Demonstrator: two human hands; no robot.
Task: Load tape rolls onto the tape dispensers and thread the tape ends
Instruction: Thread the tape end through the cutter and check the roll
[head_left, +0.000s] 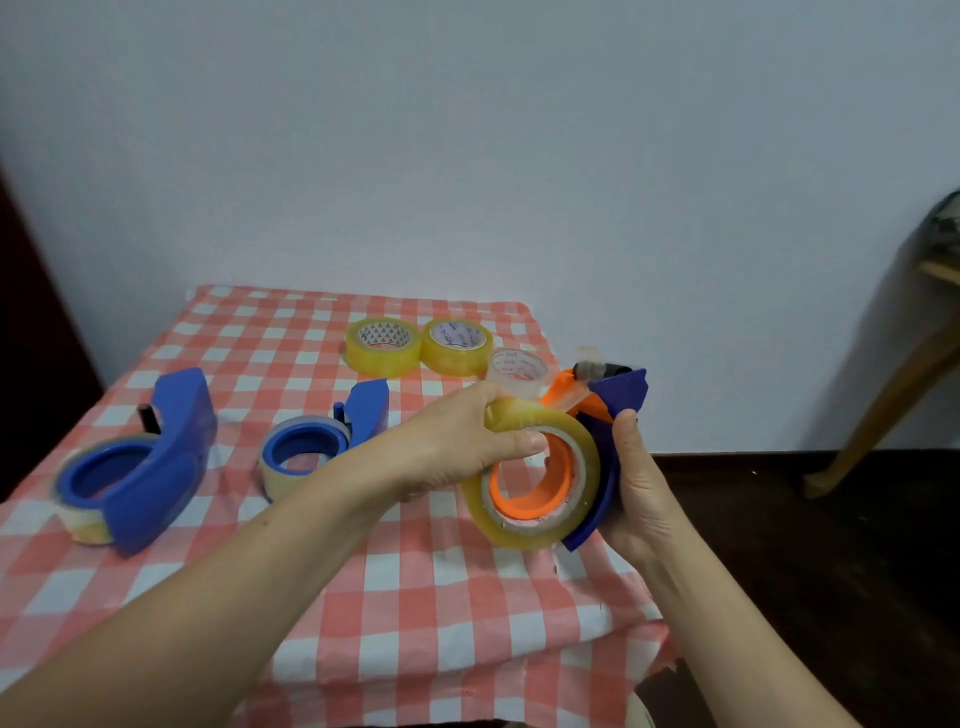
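Over the checked surface (415, 597), near its right edge, your right hand (644, 488) clasps the blue-and-orange dispenser (621, 395) while your left hand (452, 447) grips the yellowish tape roll (524, 527) seated on it, so threading seems in hand: next, draw the tape end toward the dispenser's far end.

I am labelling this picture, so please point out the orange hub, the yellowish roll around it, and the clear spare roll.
orange hub (524, 506), head view: on its lower inner rim.
yellowish roll (519, 536), head view: on its lower outer band.
clear spare roll (518, 370), head view: on its printed inner core.
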